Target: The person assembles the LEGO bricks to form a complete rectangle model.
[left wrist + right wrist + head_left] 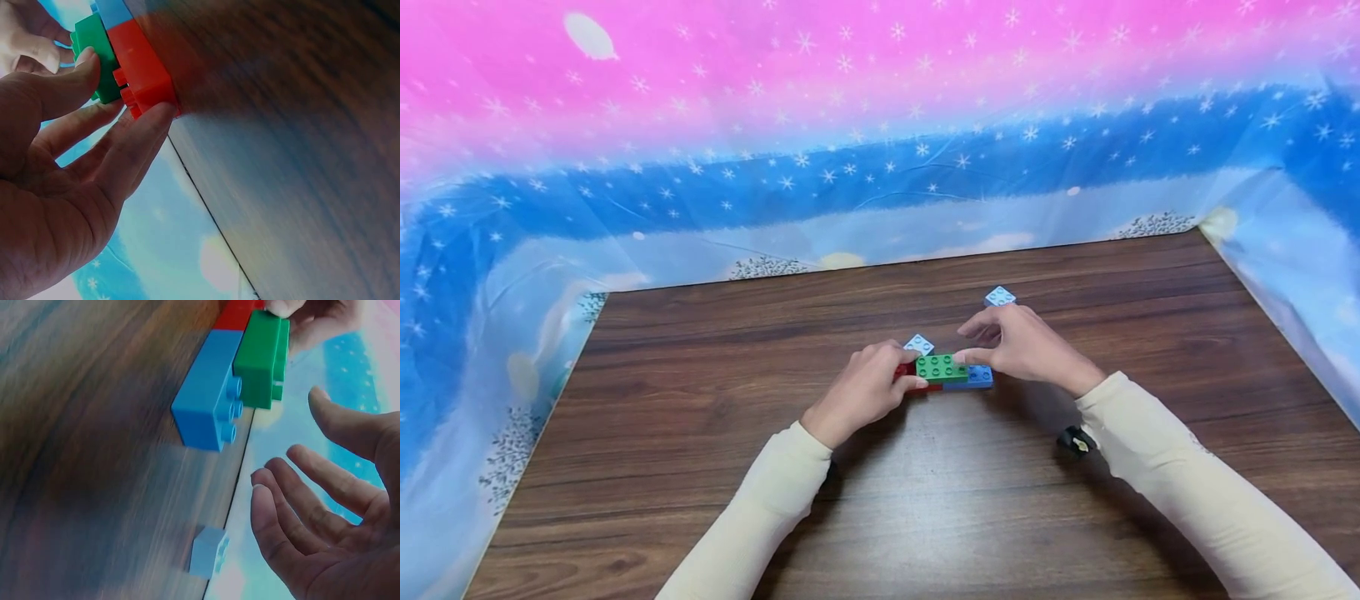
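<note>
Thumb and fingers of the left hand (867, 382) grip the green block (934, 367), which spans the red block (142, 62) and blue block (206, 387); the right hand (1028, 346) hovers beside, thumb and fingers wide apart. Beyond sit two pale blue blocks (919, 344).

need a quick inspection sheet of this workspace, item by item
Surface: brown wooden table, glare in front of the bricks.
Job's things: green brick lies over the red brick and blue brick, which meet end to end; cannot tell if fully pressed down.
Clutter: one pale brick behind the green one, another pale brick beyond the right hand.
Hands: left hand pinches the green brick; right hand holds nothing.
Cables: nothing seen.
Surroundings: pink and blue snowflake cloth around the table.
</note>
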Action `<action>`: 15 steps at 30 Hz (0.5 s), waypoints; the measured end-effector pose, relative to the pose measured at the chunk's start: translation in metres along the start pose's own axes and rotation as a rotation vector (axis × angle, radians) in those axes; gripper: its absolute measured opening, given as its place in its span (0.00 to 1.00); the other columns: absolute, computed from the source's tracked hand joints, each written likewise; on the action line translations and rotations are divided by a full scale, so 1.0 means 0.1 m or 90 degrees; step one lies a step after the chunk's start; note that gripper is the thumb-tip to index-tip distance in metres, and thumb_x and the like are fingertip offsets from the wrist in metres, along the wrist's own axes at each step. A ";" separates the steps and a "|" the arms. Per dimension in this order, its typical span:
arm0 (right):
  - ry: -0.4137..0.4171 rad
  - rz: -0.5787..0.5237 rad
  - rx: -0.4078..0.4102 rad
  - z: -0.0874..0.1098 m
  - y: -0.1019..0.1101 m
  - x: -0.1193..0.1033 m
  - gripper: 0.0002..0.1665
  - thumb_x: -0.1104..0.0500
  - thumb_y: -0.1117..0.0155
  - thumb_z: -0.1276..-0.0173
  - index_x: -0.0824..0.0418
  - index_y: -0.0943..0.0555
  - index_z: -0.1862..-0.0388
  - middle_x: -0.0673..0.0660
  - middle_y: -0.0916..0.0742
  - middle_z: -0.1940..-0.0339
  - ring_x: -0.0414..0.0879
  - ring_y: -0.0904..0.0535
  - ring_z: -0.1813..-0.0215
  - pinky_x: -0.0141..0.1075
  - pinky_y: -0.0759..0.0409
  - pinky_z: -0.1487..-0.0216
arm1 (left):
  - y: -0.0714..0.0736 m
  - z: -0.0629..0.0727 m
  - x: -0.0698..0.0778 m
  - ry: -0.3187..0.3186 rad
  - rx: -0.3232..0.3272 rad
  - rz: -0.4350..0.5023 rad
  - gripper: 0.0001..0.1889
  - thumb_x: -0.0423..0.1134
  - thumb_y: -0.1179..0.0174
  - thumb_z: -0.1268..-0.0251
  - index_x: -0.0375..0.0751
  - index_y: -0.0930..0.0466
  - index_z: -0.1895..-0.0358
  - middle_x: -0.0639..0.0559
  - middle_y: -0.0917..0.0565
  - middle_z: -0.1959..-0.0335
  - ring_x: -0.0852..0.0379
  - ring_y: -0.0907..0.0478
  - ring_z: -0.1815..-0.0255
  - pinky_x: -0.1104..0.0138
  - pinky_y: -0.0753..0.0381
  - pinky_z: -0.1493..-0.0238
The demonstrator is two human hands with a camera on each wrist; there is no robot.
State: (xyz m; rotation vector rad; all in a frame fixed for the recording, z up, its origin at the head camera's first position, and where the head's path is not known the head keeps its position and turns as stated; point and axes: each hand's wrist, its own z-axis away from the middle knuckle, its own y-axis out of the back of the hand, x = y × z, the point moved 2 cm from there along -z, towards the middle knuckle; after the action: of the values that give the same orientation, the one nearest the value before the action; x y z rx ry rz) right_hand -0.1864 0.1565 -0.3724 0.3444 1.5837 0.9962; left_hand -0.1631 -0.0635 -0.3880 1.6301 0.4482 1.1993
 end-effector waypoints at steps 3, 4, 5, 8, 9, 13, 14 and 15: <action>-0.006 -0.014 0.020 0.00 0.08 0.05 0.24 0.53 0.24 0.35 0.65 0.14 0.46 0.60 0.12 0.52 0.53 0.16 0.51 0.51 0.20 0.48 | 0.00 -0.01 0.01 0.001 -0.001 -0.001 0.21 0.42 0.33 0.31 0.35 0.17 0.40 0.44 0.16 0.58 0.55 0.24 0.66 0.61 0.21 0.61; -0.010 -0.016 0.025 -0.01 0.10 0.07 0.24 0.53 0.24 0.35 0.65 0.15 0.45 0.60 0.12 0.51 0.53 0.16 0.50 0.51 0.20 0.48 | -0.01 -0.01 0.00 0.003 -0.001 0.000 0.21 0.42 0.33 0.31 0.35 0.17 0.40 0.44 0.16 0.57 0.55 0.24 0.66 0.60 0.21 0.61; -0.017 -0.017 0.029 -0.01 0.12 0.08 0.24 0.54 0.24 0.36 0.65 0.15 0.45 0.61 0.12 0.50 0.54 0.16 0.50 0.52 0.20 0.48 | -0.01 -0.01 0.00 0.004 -0.002 0.000 0.21 0.42 0.33 0.31 0.35 0.17 0.40 0.44 0.16 0.57 0.55 0.24 0.65 0.60 0.21 0.60; -0.036 -0.010 0.049 -0.04 0.18 0.13 0.25 0.54 0.23 0.36 0.66 0.15 0.44 0.63 0.13 0.46 0.57 0.16 0.48 0.53 0.20 0.47 | -0.01 -0.01 0.00 0.007 -0.004 0.001 0.21 0.42 0.33 0.31 0.35 0.17 0.40 0.43 0.16 0.55 0.54 0.22 0.63 0.59 0.20 0.59; -0.043 -0.006 0.057 -0.05 0.20 0.15 0.26 0.54 0.23 0.37 0.66 0.15 0.44 0.64 0.13 0.46 0.57 0.16 0.48 0.53 0.20 0.47 | -0.01 0.00 0.00 0.008 -0.005 0.002 0.21 0.42 0.33 0.30 0.35 0.18 0.39 0.43 0.16 0.55 0.54 0.22 0.62 0.58 0.20 0.58; -0.065 0.000 0.084 -0.08 0.27 0.23 0.26 0.55 0.23 0.37 0.67 0.16 0.44 0.65 0.12 0.50 0.56 0.14 0.51 0.52 0.20 0.49 | -0.01 0.00 0.00 0.011 -0.006 0.003 0.22 0.42 0.34 0.30 0.35 0.19 0.38 0.42 0.16 0.53 0.54 0.21 0.61 0.58 0.20 0.57; -0.072 0.000 0.088 -0.09 0.29 0.26 0.26 0.55 0.23 0.37 0.67 0.16 0.44 0.65 0.12 0.52 0.55 0.14 0.52 0.52 0.20 0.50 | -0.01 0.00 0.00 0.011 -0.006 0.002 0.22 0.42 0.34 0.30 0.35 0.19 0.38 0.43 0.16 0.53 0.54 0.22 0.61 0.58 0.20 0.57; -0.079 0.001 0.091 -0.10 0.30 0.28 0.26 0.55 0.23 0.37 0.67 0.16 0.43 0.65 0.11 0.53 0.55 0.14 0.53 0.51 0.20 0.51 | -0.01 0.00 0.00 0.010 -0.006 0.000 0.22 0.42 0.34 0.30 0.35 0.19 0.38 0.43 0.16 0.53 0.54 0.22 0.61 0.58 0.20 0.57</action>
State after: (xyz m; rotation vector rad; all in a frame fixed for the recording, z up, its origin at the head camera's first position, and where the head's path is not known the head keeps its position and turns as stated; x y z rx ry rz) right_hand -0.2121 0.1895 -0.3687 0.4973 1.5451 0.8486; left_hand -0.1629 -0.0635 -0.3888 1.6134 0.4517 1.2141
